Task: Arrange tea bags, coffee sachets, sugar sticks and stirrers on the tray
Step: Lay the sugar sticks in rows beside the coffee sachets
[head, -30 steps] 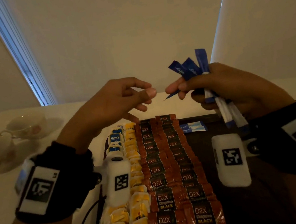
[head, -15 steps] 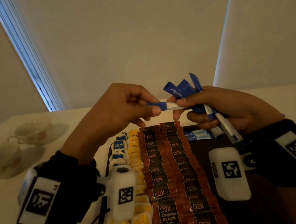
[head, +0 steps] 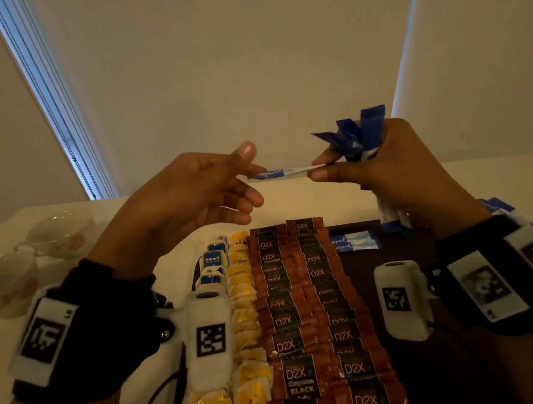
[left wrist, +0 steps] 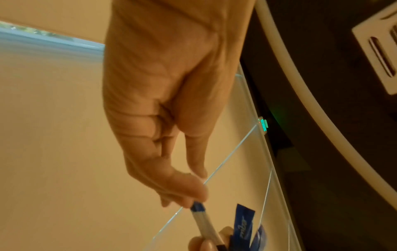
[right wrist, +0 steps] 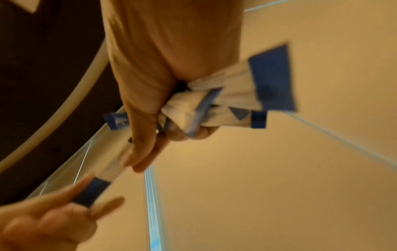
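Head view: both hands pinch sugar stick [head: 283, 172] above tray [head: 402, 240].

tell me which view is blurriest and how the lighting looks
Right wrist view is blurriest: the bundle of sugar sticks in the right hand is smeared by motion. Left wrist view is sharper, though soft at the left hand. Head view is dim and warm, and the tray is nearly black.

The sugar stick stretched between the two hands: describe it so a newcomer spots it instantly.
Above the far end of the tray, the left hand and right hand meet. A single sugar stick lies level between their fingertips; the other sticks stand bunched in the right fist.
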{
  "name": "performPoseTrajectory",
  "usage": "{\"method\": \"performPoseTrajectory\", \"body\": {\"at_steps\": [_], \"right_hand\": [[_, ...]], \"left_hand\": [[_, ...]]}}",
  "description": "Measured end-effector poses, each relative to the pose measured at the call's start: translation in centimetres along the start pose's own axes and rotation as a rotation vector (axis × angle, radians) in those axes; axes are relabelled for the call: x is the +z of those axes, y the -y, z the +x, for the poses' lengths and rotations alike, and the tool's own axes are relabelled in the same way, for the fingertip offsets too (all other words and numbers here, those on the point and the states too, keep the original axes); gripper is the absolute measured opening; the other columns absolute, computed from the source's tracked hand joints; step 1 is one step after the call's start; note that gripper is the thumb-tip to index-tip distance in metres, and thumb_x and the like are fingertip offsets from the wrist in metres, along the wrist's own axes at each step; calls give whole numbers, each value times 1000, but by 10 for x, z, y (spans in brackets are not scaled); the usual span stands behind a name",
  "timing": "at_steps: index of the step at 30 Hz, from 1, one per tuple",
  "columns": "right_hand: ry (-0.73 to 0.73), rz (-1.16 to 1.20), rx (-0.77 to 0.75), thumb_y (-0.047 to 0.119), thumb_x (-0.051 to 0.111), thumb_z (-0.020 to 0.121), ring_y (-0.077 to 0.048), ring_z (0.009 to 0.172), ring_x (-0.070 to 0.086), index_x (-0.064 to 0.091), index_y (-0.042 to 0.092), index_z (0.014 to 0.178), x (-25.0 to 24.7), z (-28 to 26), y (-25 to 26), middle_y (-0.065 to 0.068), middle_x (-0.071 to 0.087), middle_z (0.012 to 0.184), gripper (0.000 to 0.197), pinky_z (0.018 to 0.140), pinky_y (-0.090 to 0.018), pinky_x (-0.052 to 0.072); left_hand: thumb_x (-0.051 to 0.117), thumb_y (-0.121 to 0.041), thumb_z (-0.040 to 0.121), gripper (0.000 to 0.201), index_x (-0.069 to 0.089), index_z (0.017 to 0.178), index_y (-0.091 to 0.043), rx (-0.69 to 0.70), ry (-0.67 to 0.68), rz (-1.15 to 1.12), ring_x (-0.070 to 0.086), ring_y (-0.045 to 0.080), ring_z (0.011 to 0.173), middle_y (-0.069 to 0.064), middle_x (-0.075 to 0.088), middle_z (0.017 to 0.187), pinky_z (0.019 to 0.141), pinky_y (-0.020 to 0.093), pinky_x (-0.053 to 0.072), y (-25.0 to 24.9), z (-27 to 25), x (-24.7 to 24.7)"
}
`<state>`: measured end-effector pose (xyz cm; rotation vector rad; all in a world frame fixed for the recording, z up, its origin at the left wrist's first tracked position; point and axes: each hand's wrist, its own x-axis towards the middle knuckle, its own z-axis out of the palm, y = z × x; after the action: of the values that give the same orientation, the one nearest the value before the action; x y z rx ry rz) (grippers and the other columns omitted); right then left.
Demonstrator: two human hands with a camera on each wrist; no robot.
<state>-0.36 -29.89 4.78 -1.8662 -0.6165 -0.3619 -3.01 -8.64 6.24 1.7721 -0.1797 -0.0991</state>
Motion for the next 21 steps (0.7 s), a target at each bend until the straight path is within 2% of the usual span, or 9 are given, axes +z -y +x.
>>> {"method": "performPoseTrajectory", "body": {"at_steps": [4, 6, 8, 10, 12, 14, 17, 21], "right_hand": [[22, 3, -32, 5, 74, 72, 10, 63, 61, 68, 14, 83, 5, 0, -1, 24, 66, 62, 15, 55, -4, 42], [87, 43, 8, 14, 69, 77, 3, 55, 59, 67, 11, 92, 3, -1, 2, 13, 68, 67, 15, 51, -7, 42], [175, 137, 114, 32, 55, 84, -3, 42, 47, 63, 14, 102, -2, -2, 4, 4, 63, 61, 26, 43, -13, 38], [244, 226, 241, 42, 43, 89, -6, 37, 38, 59, 15, 97, -5, -1, 6, 2, 53, 52, 32, 37, -17, 33], [343, 325, 349, 46, 41, 88, -7, 34, 33, 55, 13, 92, -6, -1, 7, 0, 46, 49, 37, 33, -17, 30], [449, 385, 420, 51, 40, 84, -7, 31, 28, 53, 12, 91, -4, -3, 7, -2, 43, 48, 42, 31, -15, 26], [533, 392, 471, 53, 38, 82, -8, 30, 27, 52, 11, 89, 1, -4, 7, -2, 42, 47, 45, 31, -13, 24], [592, 314, 462, 58, 41, 74, -7, 32, 31, 52, 5, 86, 7, -6, 8, -5, 43, 48, 56, 32, -13, 27]], "left_hand": [[64, -17, 72, 24, 71, 93, -8, 51, 10, 26, 63, 6, 60, 1, 70, 69, 57, 15, 53, 0, -2, -2], [67, -10, 75, 15, 72, 89, -9, 111, -49, 101, 65, 9, 62, 4, 71, 71, 59, 17, 55, 1, -2, -2], [68, -4, 78, 10, 71, 84, -11, 185, -105, 190, 66, 10, 61, 5, 71, 69, 58, 18, 55, 0, -2, -3], [70, -5, 75, 10, 71, 82, -11, 239, -106, 242, 66, 11, 60, 6, 70, 68, 58, 19, 56, -2, -4, -2], [71, -10, 71, 15, 71, 86, -12, 283, -85, 256, 66, 14, 59, 7, 70, 68, 58, 21, 56, -5, -6, 2], [72, -14, 66, 30, 69, 96, -14, 314, -50, 250, 67, 17, 60, 10, 70, 70, 58, 22, 57, -8, -9, 7], [72, -17, 62, 44, 65, 106, -17, 315, 6, 224, 66, 17, 57, 11, 69, 67, 56, 22, 56, -8, -10, 14], [71, -19, 63, 35, 68, 98, -13, 293, 35, 203, 64, 13, 54, 2, 69, 62, 54, 20, 54, -6, -8, 20]]}}
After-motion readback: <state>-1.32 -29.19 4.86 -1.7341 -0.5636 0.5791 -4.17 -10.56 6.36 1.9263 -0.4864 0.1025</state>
